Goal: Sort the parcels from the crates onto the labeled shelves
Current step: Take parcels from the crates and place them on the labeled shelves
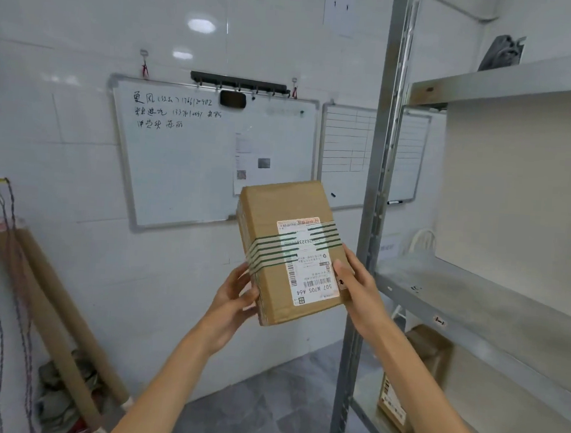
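I hold a brown cardboard parcel [287,213] up in front of me, tilted, with green-striped tape round its middle and a white shipping label facing me. My left hand [234,297] grips its lower left edge, fingers curled round the side. My right hand [357,282] grips its lower right edge, thumb lying on the label. The parcel hangs just left of the metal shelf unit's upright post [379,189]. The middle shelf [467,296] to the right is bare metal. Another cardboard parcel [414,387] stands on the lower shelf. No crate is in view.
A whiteboard [185,175] with handwriting and a second board [346,153] hang on the tiled wall ahead. Cardboard tubes [51,301] lean in the left corner over a heap of cloth, with cords hanging beside them. A dark object [501,52] lies on the top shelf.
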